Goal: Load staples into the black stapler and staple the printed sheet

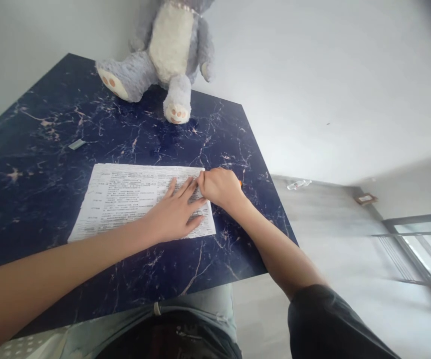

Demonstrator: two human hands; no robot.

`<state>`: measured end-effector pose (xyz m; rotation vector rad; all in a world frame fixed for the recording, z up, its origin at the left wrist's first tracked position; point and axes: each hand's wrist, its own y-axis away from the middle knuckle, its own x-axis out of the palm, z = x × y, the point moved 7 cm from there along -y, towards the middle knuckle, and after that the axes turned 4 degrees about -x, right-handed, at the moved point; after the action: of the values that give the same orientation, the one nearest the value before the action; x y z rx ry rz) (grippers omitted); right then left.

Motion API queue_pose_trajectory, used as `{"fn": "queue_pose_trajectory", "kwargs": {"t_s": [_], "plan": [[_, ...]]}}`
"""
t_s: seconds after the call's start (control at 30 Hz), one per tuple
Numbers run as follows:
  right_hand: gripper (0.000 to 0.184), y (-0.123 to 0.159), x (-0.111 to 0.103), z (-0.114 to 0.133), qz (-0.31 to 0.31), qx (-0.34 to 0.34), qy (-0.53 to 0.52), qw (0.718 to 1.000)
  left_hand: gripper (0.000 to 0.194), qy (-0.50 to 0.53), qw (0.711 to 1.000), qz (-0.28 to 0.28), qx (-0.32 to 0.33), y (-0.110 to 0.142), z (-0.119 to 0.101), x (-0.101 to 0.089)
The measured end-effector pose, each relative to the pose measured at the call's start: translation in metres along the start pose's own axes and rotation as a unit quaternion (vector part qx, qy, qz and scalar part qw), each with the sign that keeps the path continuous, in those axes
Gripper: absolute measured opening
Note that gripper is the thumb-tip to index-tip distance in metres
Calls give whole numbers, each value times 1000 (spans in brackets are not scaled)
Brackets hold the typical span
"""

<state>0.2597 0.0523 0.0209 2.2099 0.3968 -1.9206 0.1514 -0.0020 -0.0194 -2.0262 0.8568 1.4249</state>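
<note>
A: From my end, what do you read on the printed paper (125,194)?

B: I have it lying flat on the marbled table (170,264). My left hand (178,217) rests on the paper's right half, palm down, fingers spread apart. My right hand (219,187) is at the paper's right edge, by the far corner, fingers curled together.

A: Clamped on what?

B: I cannot tell. The fist hides its own grip, so I can't say whether it pinches the paper. I see an orange bit (240,183) just past the fist, on the side away from the paper, but not whether it is held.

A: Which step are we in?

B: I judge it to be bracing: left hand steadying the paper, right hand working at the edge.

A: And what does the next move call for?

B: I'd say even pressure from the spread fingers, and a small, controlled motion of the fist. The left fingertips lie so near it that I'd want them clear.

A: Anything else around?

B: A plush toy (172,42) sits beyond the paper's far edge, and a small pale piece (77,144) lies off its far-left corner.
</note>
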Motion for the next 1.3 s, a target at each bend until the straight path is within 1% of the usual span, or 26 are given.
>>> {"fn": "queue_pose_trajectory", "kwargs": {"t_s": [0.13, 0.33, 0.47, 0.6, 0.8, 0.93, 1.03, 1.13, 1.3], "plan": [[58, 0, -2, -3, -1, -10, -39, 999, 55, -18, 1000, 1, 2, 0, 0, -2], [54, 0, 1, -35, 28, 46, -136, 989, 61, -35, 999, 5, -2, 0, -1, -2], [49, 0, 0, -44, 26, 53, -164, 985, 61, -24, 1000, 2, -1, 1, -1, -2], [46, 1, 0, -41, 34, 62, -169, 983, 62, -11, 1000, 10, -6, 0, 0, 0], [51, 2, 0, -35, 39, 77, -158, 984, 63, 9, 1000, 4, -7, -1, 1, 2], [51, 3, -1, -30, 30, 64, -138, 988, 64, 28, 1000, 3, -11, -2, 1, 4], [51, 3, 0, -25, 42, 51, -120, 991, 65, 46, 999, -2, -12, -3, 1, 5], [51, 3, 0, -21, 52, 56, -93, 993, 66, 60, 998, -16, -11, -3, 2, 6], [49, 3, 2, -19, 55, 54, -77, 994, 65, 66, 997, -24, -12, -3, 3, 7]]}}
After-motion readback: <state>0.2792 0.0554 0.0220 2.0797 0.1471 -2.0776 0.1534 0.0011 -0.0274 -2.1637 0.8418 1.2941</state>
